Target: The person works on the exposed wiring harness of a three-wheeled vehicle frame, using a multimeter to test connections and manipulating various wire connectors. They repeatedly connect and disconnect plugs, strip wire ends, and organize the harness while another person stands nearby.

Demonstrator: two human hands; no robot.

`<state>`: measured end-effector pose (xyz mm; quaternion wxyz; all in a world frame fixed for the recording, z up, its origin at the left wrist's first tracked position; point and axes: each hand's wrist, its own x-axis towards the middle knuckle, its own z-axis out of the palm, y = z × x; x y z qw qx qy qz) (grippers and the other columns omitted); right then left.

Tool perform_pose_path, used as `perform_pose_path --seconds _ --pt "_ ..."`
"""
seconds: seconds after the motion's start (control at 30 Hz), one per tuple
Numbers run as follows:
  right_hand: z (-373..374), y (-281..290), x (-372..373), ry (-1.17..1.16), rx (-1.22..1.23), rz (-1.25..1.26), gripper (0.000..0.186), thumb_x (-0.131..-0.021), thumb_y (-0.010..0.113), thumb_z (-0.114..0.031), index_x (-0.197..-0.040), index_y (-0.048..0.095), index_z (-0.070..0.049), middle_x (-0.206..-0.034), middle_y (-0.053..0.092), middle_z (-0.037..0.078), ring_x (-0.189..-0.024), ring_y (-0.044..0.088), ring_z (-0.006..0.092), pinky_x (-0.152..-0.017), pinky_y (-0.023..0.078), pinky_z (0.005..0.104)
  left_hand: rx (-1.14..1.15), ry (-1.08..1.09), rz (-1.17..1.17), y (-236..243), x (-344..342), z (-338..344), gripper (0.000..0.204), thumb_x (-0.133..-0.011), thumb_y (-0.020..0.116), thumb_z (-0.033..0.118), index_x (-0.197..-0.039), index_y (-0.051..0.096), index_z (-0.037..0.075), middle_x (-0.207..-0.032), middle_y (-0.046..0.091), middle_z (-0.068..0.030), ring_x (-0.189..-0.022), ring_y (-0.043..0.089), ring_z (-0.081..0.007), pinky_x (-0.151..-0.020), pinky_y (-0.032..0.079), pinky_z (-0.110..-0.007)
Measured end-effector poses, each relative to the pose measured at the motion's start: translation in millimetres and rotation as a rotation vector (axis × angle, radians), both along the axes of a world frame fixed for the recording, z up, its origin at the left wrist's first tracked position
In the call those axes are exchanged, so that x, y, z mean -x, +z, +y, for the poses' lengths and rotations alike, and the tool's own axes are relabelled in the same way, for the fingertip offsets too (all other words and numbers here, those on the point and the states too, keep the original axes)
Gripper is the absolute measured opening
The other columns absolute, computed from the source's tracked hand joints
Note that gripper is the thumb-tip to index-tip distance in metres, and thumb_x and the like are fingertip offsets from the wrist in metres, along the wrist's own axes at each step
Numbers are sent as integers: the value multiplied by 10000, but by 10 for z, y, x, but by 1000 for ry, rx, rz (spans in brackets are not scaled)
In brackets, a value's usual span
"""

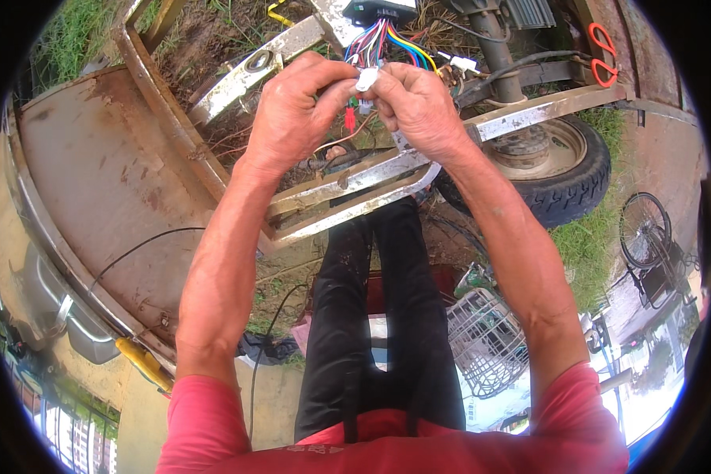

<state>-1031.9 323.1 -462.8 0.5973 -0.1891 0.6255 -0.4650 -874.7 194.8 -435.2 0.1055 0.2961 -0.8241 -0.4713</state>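
Note:
Both my hands meet at a small white wire connector point(366, 79) just below a bundle of coloured wires point(387, 43). My left hand point(302, 103) pinches its left side between thumb and forefinger. From the other side my right hand point(420, 103) closes its fingertips on the same piece. The wires run up into a black finned box point(379, 9) at the top edge. Below the fingers hangs a red connector point(350, 118). Another white connector point(460, 63) lies to the right of my right hand. My fingers hide part of the connector and some wire ends.
A worn metal frame point(347, 186) crosses under my wrists. At the right stand a wheel with a black tyre point(569, 186) and red-handled scissors point(603, 55). A rusty panel point(110, 174) fills the left, with a yellow-handled tool point(144, 365) at its edge. A wire basket point(488, 340) lies lower right.

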Motion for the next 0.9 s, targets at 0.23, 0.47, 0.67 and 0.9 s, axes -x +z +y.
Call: perform_pose_path --seconds 0.23,0.47,0.67,0.9 --pt "-21 15 -37 -213 -66 -214 278 -989 630 -288 -873 659 -37 -618 451 -61 -538 398 42 -486 329 230 73 -30 -27 -53 3 -24 104 -883 736 110 -965 737 45 -848 665 -81 -797 668 -210 -718 536 -331" --pt "89 -6 187 -293 -30 -488 337 -1038 642 -313 -941 649 9 -705 443 -60 -581 359 43 -497 286 211 -504 332 89 -74 -126 -200 164 -1003 650 140 -1066 721 7 -1024 724 -54 -932 666 -130 -868 557 -312" --pt "55 124 280 -185 -57 -482 331 -1037 643 -323 -981 656 3 -682 424 -80 -560 342 28 -483 250 207 -885 448 308 -200 -139 -176 183 -1025 609 151 -1125 692 21 -1051 711 -89 -966 678 -188 -904 566 -395" --pt "24 270 477 -231 -79 -534 325 -1061 590 -311 -993 647 2 -645 400 -95 -497 295 20 -465 219 211 -1035 503 280 -245 -277 -92 180 -1015 621 138 -1151 697 48 -1093 721 -89 -1014 680 -197 -909 550 -376"
